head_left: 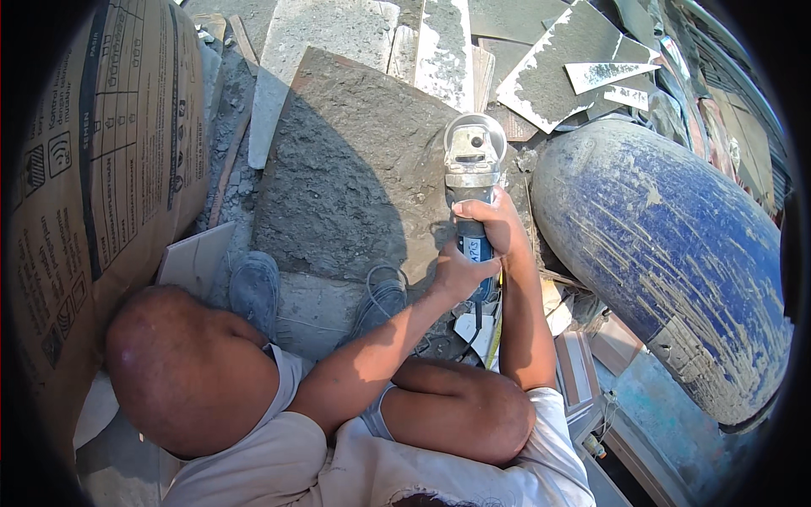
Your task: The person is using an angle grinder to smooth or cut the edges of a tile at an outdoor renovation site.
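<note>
Both my hands are wrapped round the body of a blue angle grinder with a pale metal head and a round guard. My right hand grips it just below the head, with the thumb across the top. Lower down, my left hand closes on the rear of the body. The grinder's head lies over the right edge of a rough grey stone slab. Whether its disc touches the slab I cannot tell. A dark cord runs back from the grinder toward my legs.
A large brown paper sack stands close on the left. At the right lies a scratched blue drum. Broken tiles and boards cover the ground beyond the slab. My shoes are at its near edge, by a loose thin cable.
</note>
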Tool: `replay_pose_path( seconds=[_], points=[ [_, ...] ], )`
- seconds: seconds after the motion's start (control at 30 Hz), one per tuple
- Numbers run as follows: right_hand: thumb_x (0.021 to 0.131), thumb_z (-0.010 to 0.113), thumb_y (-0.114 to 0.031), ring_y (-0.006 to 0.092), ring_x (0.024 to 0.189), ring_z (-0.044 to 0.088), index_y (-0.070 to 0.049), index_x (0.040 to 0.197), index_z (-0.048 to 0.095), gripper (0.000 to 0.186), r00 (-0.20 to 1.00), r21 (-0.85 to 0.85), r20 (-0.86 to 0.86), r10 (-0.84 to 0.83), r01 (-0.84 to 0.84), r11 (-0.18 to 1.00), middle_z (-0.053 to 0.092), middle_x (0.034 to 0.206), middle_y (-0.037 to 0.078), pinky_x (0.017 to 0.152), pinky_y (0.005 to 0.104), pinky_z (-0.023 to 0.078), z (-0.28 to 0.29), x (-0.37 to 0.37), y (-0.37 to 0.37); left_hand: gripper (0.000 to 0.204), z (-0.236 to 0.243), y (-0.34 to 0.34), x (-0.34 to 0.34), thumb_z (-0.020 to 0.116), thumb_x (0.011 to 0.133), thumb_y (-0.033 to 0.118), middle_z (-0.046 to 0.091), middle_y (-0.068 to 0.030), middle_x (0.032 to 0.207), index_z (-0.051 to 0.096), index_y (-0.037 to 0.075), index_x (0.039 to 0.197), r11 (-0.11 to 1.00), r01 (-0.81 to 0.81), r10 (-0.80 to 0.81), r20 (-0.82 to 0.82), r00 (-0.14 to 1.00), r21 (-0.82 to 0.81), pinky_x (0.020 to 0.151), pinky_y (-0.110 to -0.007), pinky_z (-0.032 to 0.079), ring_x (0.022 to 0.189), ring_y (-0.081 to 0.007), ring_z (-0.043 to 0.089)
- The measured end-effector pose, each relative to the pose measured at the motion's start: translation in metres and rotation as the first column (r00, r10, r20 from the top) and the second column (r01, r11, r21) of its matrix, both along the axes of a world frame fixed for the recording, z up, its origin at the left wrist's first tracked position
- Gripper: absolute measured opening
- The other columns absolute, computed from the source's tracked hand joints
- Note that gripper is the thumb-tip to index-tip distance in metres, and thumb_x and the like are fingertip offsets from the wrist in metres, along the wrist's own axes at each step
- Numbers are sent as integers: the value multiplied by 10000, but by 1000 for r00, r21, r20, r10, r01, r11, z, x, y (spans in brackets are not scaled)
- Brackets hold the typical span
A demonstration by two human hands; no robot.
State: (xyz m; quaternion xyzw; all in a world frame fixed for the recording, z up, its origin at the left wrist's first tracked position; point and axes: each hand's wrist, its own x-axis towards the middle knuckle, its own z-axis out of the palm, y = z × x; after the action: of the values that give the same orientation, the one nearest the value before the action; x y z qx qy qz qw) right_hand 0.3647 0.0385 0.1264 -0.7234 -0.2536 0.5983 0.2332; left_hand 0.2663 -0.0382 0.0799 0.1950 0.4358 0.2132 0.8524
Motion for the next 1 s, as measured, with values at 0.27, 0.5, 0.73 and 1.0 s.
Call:
replay_pose_path(
  seconds=[0.27, 0.5, 0.73, 1.0],
  points=[
    [719, 748, -140, 112, 739, 583, -10, 1076, 606, 406, 990, 18, 103, -101, 100, 995, 632, 872, 23, 679, 279, 487, 1, 6, -13, 495, 16, 1, -4, 816, 687, 209, 666, -51, 943, 589, 9, 1079, 992, 122, -120, -99, 988, 16, 747, -316, 534, 825, -145, 653],
    [709, 765, -142, 122, 781, 590, 8, 1084, 619, 429, 1000, 20, 16, -26, 26, 999, 658, 915, 33, 719, 280, 488, -3, 2, 2, 405, 0, 5, 1, 777, 727, 117, 655, -30, 928, 591, 23, 1074, 998, -58, 56, 89, 994, 12, 743, -288, 533, 841, -121, 648],
    [706, 758, -144, 125, 773, 588, 8, 1096, 607, 445, 985, -49, 102, -141, 147, 988, 653, 907, 39, 703, 272, 486, -2, 13, -20, 445, 30, 15, -9, 797, 711, 137, 656, -42, 950, 591, 19, 1087, 982, 189, -191, -123, 974, -21, 758, -288, 531, 873, -141, 647],
    [733, 754, -150, 136, 700, 618, -25, 1072, 609, 389, 993, 37, 114, -12, 8, 999, 654, 844, 43, 653, 287, 512, -5, -8, 8, 342, -6, 3, -2, 752, 742, 81, 667, -37, 954, 616, 21, 1050, 989, -142, 145, 162, 976, -31, 756, -275, 537, 849, -119, 653]
  ],
)
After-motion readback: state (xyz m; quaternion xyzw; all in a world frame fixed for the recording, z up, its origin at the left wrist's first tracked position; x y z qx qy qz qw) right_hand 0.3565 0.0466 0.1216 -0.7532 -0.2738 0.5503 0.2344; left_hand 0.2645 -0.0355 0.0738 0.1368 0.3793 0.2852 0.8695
